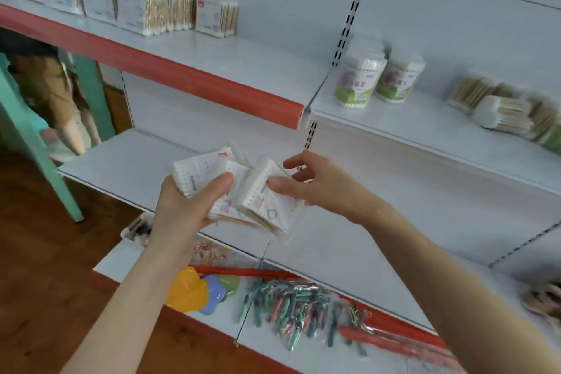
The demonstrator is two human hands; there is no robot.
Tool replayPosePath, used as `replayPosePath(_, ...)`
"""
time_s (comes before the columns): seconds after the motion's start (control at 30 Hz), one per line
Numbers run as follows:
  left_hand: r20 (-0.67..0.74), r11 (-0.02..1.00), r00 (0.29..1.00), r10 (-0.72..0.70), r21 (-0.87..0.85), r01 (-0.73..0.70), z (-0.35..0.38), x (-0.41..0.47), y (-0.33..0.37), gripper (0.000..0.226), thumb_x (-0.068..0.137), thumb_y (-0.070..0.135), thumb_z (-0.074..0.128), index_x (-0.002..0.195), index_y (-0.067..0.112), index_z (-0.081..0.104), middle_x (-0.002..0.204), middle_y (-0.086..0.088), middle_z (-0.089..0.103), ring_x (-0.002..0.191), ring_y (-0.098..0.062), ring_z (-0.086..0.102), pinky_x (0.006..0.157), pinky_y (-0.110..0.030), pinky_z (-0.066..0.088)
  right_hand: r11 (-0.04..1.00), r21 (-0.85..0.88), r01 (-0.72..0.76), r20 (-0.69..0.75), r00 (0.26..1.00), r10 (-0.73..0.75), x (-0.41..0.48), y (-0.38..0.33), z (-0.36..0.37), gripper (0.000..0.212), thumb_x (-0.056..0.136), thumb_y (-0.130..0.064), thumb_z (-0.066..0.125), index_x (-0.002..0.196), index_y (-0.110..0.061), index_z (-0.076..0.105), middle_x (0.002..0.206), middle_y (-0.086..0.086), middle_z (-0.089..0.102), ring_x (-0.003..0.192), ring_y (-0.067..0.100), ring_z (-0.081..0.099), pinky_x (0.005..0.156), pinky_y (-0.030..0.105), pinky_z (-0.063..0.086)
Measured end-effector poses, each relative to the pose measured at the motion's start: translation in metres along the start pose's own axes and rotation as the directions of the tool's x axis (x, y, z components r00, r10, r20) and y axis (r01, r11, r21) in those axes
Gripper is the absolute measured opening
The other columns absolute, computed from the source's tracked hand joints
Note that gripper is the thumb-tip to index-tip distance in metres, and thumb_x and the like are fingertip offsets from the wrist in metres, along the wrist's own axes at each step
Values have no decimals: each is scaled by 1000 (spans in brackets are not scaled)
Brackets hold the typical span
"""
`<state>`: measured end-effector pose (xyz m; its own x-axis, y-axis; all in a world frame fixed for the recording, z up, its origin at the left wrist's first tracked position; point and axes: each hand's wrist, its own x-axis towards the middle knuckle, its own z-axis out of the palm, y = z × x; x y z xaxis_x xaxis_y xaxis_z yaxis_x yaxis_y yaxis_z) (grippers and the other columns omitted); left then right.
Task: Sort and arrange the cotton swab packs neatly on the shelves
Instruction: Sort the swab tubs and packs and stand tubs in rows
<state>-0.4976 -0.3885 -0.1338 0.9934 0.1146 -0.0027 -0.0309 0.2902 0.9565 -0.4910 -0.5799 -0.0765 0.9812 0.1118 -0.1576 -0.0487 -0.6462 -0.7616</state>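
- Left hand (185,206) grips a fanned stack of flat, clear-wrapped cotton swab packs (209,173): thumb curled over the top, fingers underneath.
- Right hand (318,188) pinches the rightmost pack (270,200) of that stack between thumb and curled fingers; its index finger is lifted off the pack and half straight.
- The stack is in the air in front of the white metal middle shelf (127,158), not touching it.
- Upper left shelf with red front strip (182,76): a row of similar flat packs (127,6) stands upright near the back panel; print too blurred to read.
- Upper right white shelf (394,124): two round clear tubs with green labels (358,85) stand upright, side by side. Further right, loose bundles of wooden-stick swabs (501,114) lie on their sides.
- Bottom shelf: a clear bag of coloured clothes pegs (291,310), with a yellow plastic piece (185,288) to its left.
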Motion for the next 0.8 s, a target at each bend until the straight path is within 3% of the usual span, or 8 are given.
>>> replayPosePath(0.17, 209, 997, 975, -70, 45, 62, -3, 12, -7, 28, 62, 27, 76, 87, 24, 63, 74, 8, 71, 73, -11, 67, 69, -34, 54, 959, 217, -180, -80, 976, 201, -38, 8, 18, 49, 77, -34, 70, 117, -15, 49, 95, 12, 67, 80, 20, 65, 75, 31, 58)
replayPosePath(0.3, 287, 991, 948, -136, 50, 127, 7, 3, -17, 8, 79, 17, 70, 80, 21, 63, 64, 11, 68, 63, -6, 65, 68, -33, 53, 941, 266, -209, -155, 954, 256, -79, 20, 20, 48, 73, -9, 75, 115, -15, 52, 87, 6, 63, 73, 13, 59, 80, 28, 53)
replayPosePath(0.4, 337, 983, 923, -184, 49, 178, 14, -9, -22, 8, 79, 19, 69, 78, 21, 61, 62, 12, 67, 67, -10, 64, 70, -34, 51, 940, 256, -225, -222, 933, 283, -106, 24, 22, 47, 72, -7, 76, 110, -20, 53, 85, 8, 62, 68, 9, 55, 76, 24, 49)
replayPosePath(0.5, 376, 980, 905, -198, 51, 193, 17, -25, -24, 10, 77, 21, 70, 80, 22, 61, 73, 4, 66, 78, -17, 62, 75, -38, 48, 933, 287, -217, -283, 911, 299, -129, 26, 26, 47, 72, -6, 76, 112, -19, 54, 74, 1, 57, 63, 5, 54, 69, 15, 47)
replayPosePath(0.6, 414, 979, 888, -200, 41, 201, 19, -42, -22, 10, 75, 22, 70, 79, 23, 61, 75, 2, 64, 75, -14, 60, 68, -33, 47, 924, 330, -191, -329, 894, 302, -151, 27, 27, 47, 74, -5, 74, 114, -18, 54, 70, -3, 54, 56, -1, 53, 60, 8, 45)
replayPosePath(0.73, 450, 981, 874, -186, 40, 189, 16, -60, -15, 23, 59, 33, 71, 77, 23, 60, 76, 0, 63, 77, -20, 59, 69, -36, 47, 915, 376, -146, -363, 885, 291, -174, 30, 35, 45, 75, -5, 73, 112, -21, 54, 86, 3, 63, 80, 12, 62, 78, 20, 53)
replayPosePath(0.8, 450, 985, 877, -168, 39, 168, 13, -65, -10, 19, 63, 31, 72, 77, 23, 61, 77, -2, 64, 80, -25, 58, 73, -40, 47, 897, 430, -106, -373, 883, 284, -179, 31, 38, 46, 75, -2, 72, 113, -19, 53, 94, 7, 66, 86, 16, 65, 82, 24, 55)
